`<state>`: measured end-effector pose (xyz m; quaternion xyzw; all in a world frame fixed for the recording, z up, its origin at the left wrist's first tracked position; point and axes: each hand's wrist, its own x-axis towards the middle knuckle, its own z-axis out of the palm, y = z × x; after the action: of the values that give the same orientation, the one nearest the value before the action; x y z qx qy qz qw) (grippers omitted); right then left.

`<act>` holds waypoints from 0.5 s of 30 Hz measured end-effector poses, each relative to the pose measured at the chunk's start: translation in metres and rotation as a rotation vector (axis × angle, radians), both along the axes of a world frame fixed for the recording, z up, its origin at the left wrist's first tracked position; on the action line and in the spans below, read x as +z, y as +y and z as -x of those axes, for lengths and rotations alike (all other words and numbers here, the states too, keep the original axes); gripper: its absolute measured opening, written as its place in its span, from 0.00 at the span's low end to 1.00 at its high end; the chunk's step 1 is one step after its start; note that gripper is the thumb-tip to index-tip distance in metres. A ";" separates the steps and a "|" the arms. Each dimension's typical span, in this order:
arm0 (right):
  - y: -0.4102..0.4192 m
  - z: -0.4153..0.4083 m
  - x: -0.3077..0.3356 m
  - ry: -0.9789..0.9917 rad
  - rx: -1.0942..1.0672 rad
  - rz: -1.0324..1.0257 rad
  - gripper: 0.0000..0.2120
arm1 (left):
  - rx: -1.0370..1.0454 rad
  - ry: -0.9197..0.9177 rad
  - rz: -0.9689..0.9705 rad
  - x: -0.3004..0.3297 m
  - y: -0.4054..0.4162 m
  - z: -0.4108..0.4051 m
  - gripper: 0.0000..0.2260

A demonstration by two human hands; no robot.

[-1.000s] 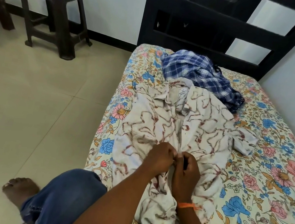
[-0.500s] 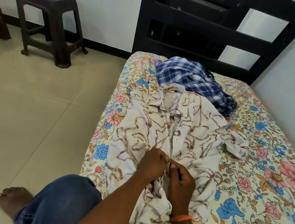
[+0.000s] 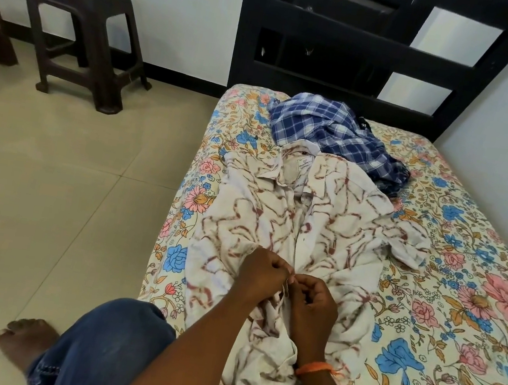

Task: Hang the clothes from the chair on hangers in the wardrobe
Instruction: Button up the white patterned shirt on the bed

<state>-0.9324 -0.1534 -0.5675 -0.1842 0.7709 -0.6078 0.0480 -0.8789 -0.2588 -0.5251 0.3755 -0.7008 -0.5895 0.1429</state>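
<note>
A white shirt with a brown squiggle print (image 3: 334, 226) lies spread front-up on the bed, collar toward the headboard. My left hand (image 3: 260, 274) and my right hand (image 3: 314, 303) meet at the shirt's front placket near its lower part, both pinching the fabric edges together. An orange band circles my right wrist. Behind the collar lies a crumpled blue and white checked shirt (image 3: 333, 135). No hanger or wardrobe is in view.
The bed has a floral sheet (image 3: 458, 327) and a black headboard (image 3: 371, 44) against the wall. A dark plastic stool (image 3: 80, 35) stands on the tiled floor at left. My knee in blue jeans (image 3: 106, 345) and bare foot are beside the bed.
The view has tilted up slightly, and my hands have shifted a little lower along the shirt's front opening while staying pinched on the fabric.
</note>
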 end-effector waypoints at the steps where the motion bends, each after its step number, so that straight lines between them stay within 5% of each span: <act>1: 0.000 0.000 0.000 0.006 -0.003 -0.010 0.05 | 0.000 0.003 -0.001 0.001 0.000 0.000 0.13; 15: -0.003 -0.006 0.001 0.031 0.002 -0.011 0.02 | 0.026 0.015 0.094 0.003 0.003 -0.002 0.08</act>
<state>-0.9264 -0.1562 -0.5669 -0.1941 0.7747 -0.6006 0.0377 -0.8774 -0.2559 -0.5223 0.3730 -0.7216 -0.5569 0.1733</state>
